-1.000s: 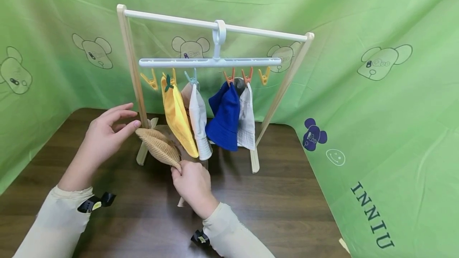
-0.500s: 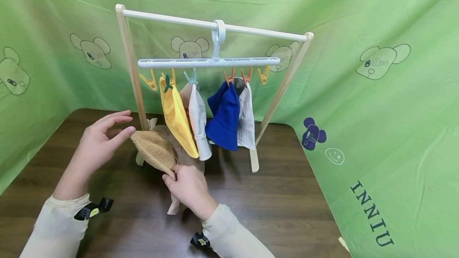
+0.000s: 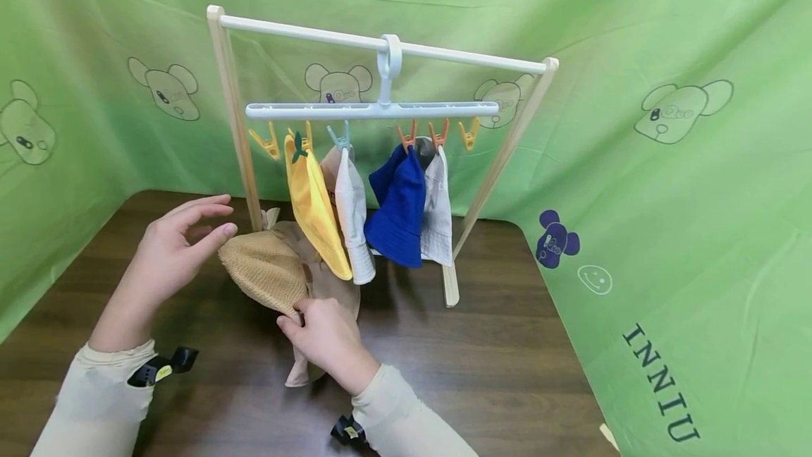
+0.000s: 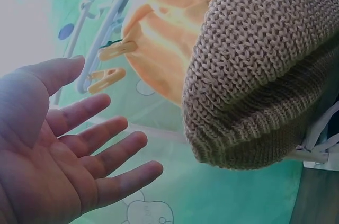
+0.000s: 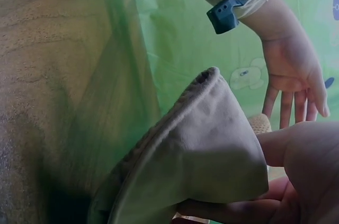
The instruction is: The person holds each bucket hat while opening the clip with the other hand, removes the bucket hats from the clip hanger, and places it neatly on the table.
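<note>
My right hand (image 3: pixel 331 340) pinches the edge of a tan knitted hat (image 3: pixel 263 270) low in front of the rack's left side. Beige cloth (image 3: pixel 339 288) with a hanging strap lies behind the hat; whether it belongs to the hat, I cannot tell. In the right wrist view a smooth beige cloth flap (image 5: pixel 206 144) sits against the right fingers. My left hand (image 3: pixel 171 249) is just left of the hat, its fingers spread and holding nothing. The left wrist view shows the left palm (image 4: pixel 58 166) apart from the ribbed hat (image 4: pixel 259 70).
A white hanger (image 3: pixel 371 111) hangs from a wooden rack (image 3: pixel 501 154). Clips hold a yellow hat (image 3: pixel 314 210), a white hat (image 3: pixel 352 217), a blue hat (image 3: pixel 398 214) and a pale hat (image 3: pixel 435 210). Yellow clips (image 3: pixel 469 134) at both ends hold nothing. Green cloth surrounds the brown table (image 3: pixel 482 358).
The right hand has moved slightly left and down with the knitted hat, which turns to show more of its side. The left hand has shifted a little left and down.
</note>
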{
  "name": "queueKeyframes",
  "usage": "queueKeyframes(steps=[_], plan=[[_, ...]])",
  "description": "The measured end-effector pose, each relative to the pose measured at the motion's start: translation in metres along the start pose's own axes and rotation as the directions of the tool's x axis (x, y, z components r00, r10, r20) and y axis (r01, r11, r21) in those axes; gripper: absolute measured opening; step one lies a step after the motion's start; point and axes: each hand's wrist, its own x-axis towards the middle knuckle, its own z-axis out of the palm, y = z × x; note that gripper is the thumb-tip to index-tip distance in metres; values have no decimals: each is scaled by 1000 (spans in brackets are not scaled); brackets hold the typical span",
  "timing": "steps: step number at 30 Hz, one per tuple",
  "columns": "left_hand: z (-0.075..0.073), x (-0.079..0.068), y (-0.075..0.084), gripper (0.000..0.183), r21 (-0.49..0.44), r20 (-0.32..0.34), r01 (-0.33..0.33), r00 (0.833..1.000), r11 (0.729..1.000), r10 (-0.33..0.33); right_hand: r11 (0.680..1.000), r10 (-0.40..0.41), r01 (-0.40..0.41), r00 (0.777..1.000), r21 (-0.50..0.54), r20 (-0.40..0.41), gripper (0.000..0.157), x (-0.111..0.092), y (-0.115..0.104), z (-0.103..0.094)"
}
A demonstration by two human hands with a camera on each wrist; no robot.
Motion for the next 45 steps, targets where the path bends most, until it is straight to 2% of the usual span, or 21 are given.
queueKeyframes(steps=[5, 10, 15, 23, 35, 40, 45], plan=[[2, 1, 0, 28, 9, 26, 12, 1000, 1000, -13, 1000, -21, 22, 1000, -16, 21, 34, 0, -1, 3], [7, 1, -3, 29, 19, 56, -4, 998, 1000, 3, 997, -48, 49, 999, -63, 20, 37, -3, -1, 8], [6, 1, -5, 29, 31, 56, 12, 998, 999, -13, 993, -80, 81, 997, -87, 6, 38, -4, -3, 12], [2, -1, -7, 30, 48, 66, 33, 997, 998, -37, 989, -85, 79, 995, -122, -51, 34, -6, -8, 23], [-2, 1, -6, 28, 60, 68, 19, 997, 998, -23, 972, -132, 125, 991, -197, -25, 30, -5, -10, 34], [-3, 1, -5, 26, 52, 76, 4, 997, 999, -8, 960, -193, 194, 981, -201, 24, 29, -6, -11, 33], [-3, 0, -5, 26, 33, 90, -6, 996, 999, 3, 935, -282, 290, 957, -203, 67, 31, -8, -11, 31]])
